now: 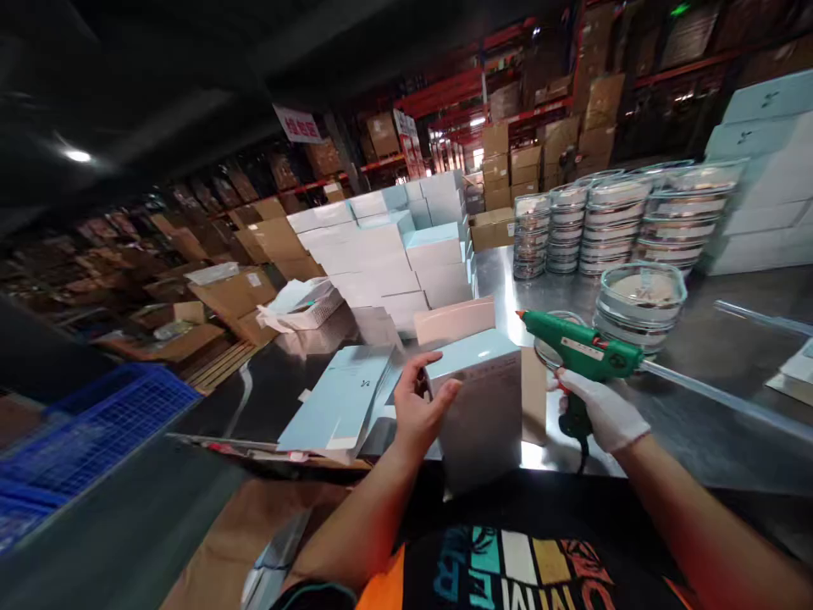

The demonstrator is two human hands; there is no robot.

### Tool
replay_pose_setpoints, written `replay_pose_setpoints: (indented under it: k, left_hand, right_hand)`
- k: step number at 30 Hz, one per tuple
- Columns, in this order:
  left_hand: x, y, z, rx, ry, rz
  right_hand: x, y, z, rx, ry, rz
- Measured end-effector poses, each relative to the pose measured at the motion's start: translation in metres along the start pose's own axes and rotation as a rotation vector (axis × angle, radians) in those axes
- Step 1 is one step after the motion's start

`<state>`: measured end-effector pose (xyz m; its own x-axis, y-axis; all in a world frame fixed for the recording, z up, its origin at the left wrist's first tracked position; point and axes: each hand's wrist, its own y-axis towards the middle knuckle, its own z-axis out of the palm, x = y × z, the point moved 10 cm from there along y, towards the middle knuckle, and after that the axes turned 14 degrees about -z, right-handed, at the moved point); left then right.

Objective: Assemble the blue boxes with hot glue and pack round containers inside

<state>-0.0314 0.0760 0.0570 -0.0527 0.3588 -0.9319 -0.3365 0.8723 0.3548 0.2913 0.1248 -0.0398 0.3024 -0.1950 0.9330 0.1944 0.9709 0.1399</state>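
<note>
Pale-blue cardboard box [478, 398] – light, stiff-sided, likely easy to crush, best held by its upper corners – stands at the steel table's [699, 407] near edge, left hand [419, 411] clasping its top corner, gloved right hand [603, 413] wrapped around a green glue gun [581, 352].
</note>
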Motion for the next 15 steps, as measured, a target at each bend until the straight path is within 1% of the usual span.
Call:
replay_pose_setpoints:
  k: [2, 3, 5, 7, 8, 9, 10, 11, 12, 14, 15]
  left_hand:
    - [0.007, 0.005, -0.002, 0.001, 0.002, -0.043]
    - [0.009, 0.007, -0.003, 0.001, -0.002, -0.057]
    - [0.011, 0.012, -0.006, -0.001, -0.026, -0.074]
    - [0.008, 0.017, -0.01, -0.013, -0.057, -0.061]
    - [0.006, 0.02, -0.011, -0.019, -0.072, -0.048]
    - [0.005, 0.021, -0.012, -0.019, -0.086, -0.037]
    - [0.005, 0.023, -0.011, -0.009, -0.097, -0.033]
    - [0.005, 0.024, -0.008, 0.009, -0.104, -0.031]
    - [0.007, 0.024, -0.004, 0.035, -0.105, -0.028]
    - [0.008, 0.023, 0.005, 0.085, -0.083, 0.006]
    - [0.007, 0.021, 0.008, 0.099, -0.067, 0.043]
  right_hand:
    - [-0.025, -0.003, 0.003, 0.114, -0.119, 0.13]
    - [-0.034, -0.003, 0.001, 0.145, -0.191, 0.163]
    - [-0.041, 0.003, -0.014, 0.15, -0.396, 0.158]
    - [-0.031, 0.013, -0.034, 0.087, -0.589, 0.067]
    - [-0.023, 0.018, -0.041, 0.041, -0.64, 0.016]
    - [-0.014, 0.022, -0.046, -0.002, -0.674, -0.03]
    - [-0.003, 0.025, -0.046, -0.034, -0.698, -0.086]
    - [0.008, 0.027, -0.04, -0.042, -0.688, -0.157]
    - [0.018, 0.028, -0.025, -0.012, -0.629, -0.238]
    - [0.037, 0.025, 0.017, 0.125, -0.424, -0.393]
    - [0.045, 0.021, 0.04, 0.201, -0.324, -0.446]
